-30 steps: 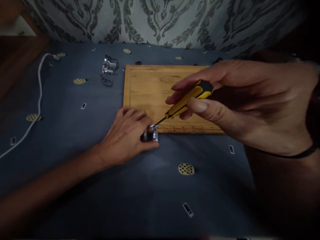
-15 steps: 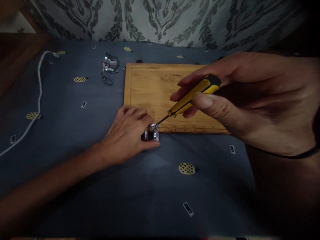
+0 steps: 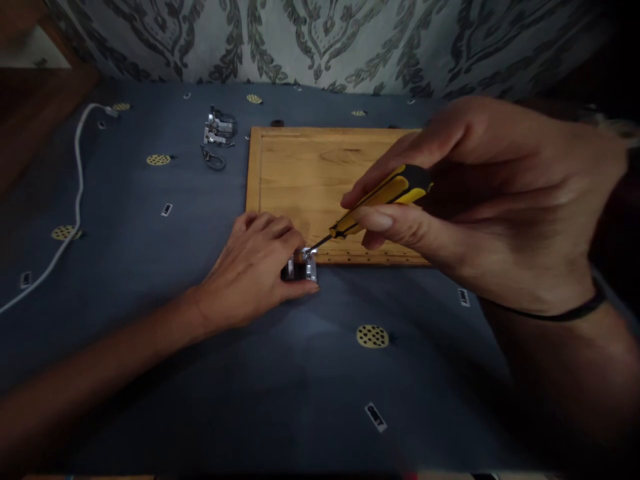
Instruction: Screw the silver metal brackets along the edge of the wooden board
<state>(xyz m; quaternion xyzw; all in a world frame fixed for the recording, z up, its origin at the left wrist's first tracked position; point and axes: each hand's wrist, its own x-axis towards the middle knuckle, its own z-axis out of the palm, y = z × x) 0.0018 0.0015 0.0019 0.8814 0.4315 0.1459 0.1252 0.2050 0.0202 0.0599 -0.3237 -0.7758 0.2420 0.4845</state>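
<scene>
Fingers and thumb of my right hand (image 3: 480, 207) are closed round a yellow and black screwdriver (image 3: 370, 203). Its shaft slopes down to the left, and the tip meets a shiny metal hinge (image 3: 310, 267). That hinge sits at the near edge of a wooden board (image 3: 300, 167), by the board's left corner. My left hand (image 3: 255, 267) grips the hinge, with the fingers over the board and the thumb along the hinge's near side. A row of small dark holes runs along the board's near edge. Part of the hinge is hidden under my left fingers.
More metal hinges (image 3: 217, 127) lie beyond the board's left side, with a dark loop (image 3: 213, 158) beside them. A white cable (image 3: 79, 173) runs down the left of the blue patterned cloth (image 3: 200, 400). A patterned curtain (image 3: 320, 40) hangs behind.
My right hand has shifted slightly left and turned at the wrist, and its grip on the screwdriver handle looks different. The tip stays on the hinge; my left hand has hardly moved.
</scene>
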